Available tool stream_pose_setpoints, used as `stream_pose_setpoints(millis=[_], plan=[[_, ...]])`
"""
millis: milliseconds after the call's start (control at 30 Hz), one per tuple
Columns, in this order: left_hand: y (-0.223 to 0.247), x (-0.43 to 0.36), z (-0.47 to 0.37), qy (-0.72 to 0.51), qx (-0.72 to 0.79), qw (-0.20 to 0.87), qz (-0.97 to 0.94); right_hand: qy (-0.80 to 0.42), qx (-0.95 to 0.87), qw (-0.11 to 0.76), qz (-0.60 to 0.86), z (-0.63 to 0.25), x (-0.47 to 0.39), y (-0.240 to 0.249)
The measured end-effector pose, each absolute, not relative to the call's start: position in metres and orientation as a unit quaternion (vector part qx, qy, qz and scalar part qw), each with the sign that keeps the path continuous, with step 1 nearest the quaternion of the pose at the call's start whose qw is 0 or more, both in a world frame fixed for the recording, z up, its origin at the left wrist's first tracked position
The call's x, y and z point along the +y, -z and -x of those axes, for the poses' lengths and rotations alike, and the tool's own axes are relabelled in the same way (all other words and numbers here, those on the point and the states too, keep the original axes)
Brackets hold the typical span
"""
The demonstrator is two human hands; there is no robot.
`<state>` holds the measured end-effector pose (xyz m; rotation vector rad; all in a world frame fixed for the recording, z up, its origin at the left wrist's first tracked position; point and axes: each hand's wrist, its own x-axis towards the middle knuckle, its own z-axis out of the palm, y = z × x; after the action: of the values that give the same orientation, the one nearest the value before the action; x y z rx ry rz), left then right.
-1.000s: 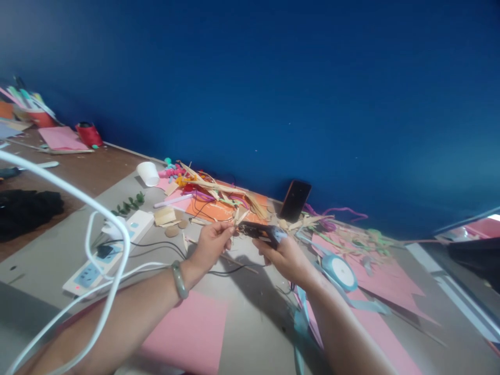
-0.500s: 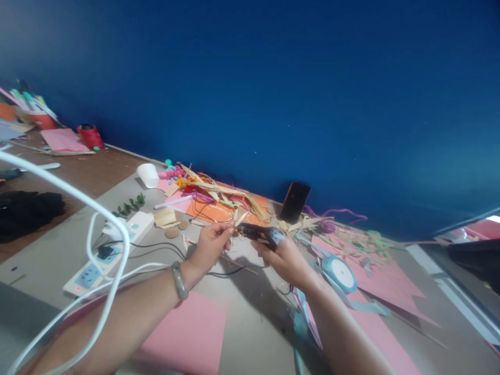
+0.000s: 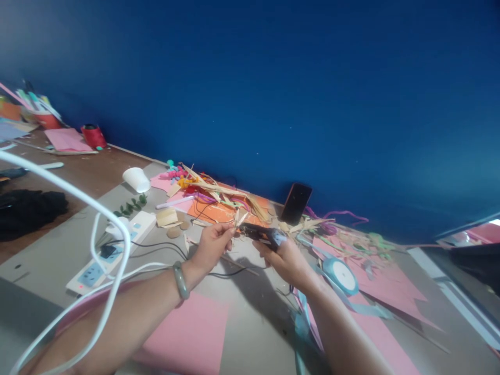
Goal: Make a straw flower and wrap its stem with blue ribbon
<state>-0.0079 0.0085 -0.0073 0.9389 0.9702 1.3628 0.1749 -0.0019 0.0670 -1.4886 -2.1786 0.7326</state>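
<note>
Over the middle of the table, my right hand [image 3: 287, 258] is closed around a black glue gun [image 3: 255, 233], its front end pointing left. A dark cord shows below that hand. My left hand [image 3: 214, 245], with a pale green bangle on the wrist, pinches a small pale strip of dried husk [image 3: 237, 221] between thumb and fingertips. The glue gun's tip is right by these fingertips; whether it touches the strip I cannot tell. Behind the hands lies a heap of husk strips [image 3: 226, 192] on orange paper [image 3: 213, 211].
A white power strip [image 3: 144, 224] with a looping white cable [image 3: 125, 250] is at left. A paper cup [image 3: 136, 179] lies on its side. A phone [image 3: 296, 203] leans on the blue wall. A blue ribbon spool [image 3: 339, 276] and pink paper [image 3: 187, 333] lie nearer.
The paper cup has rolled left and turned, so it points another way. The view has shifted slightly. Both hands and the glue gun hold nearly the same pose.
</note>
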Motion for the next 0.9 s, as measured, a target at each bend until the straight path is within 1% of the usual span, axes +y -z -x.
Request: stream_pose_setpoints(millis=[200, 567, 900], plan=[[0.0076, 0.0078, 0.0079, -0.584, 0.412, 0.574, -0.401, -0.253, -0.788, 0.186, 0.53, -0.1742, -0.0025, -0.0685], [0.0058, 0.0085, 0.0071, -0.593, 0.406, 0.58, -0.384, -0.263, -0.78, 0.208, 0.528, -0.1738, -0.0032, -0.0685], [0.0093, 0.0077, 0.0082, -0.583, 0.413, 0.568, -0.409, -0.255, -0.78, 0.203, 0.534, -0.1744, -0.0032, -0.0691]])
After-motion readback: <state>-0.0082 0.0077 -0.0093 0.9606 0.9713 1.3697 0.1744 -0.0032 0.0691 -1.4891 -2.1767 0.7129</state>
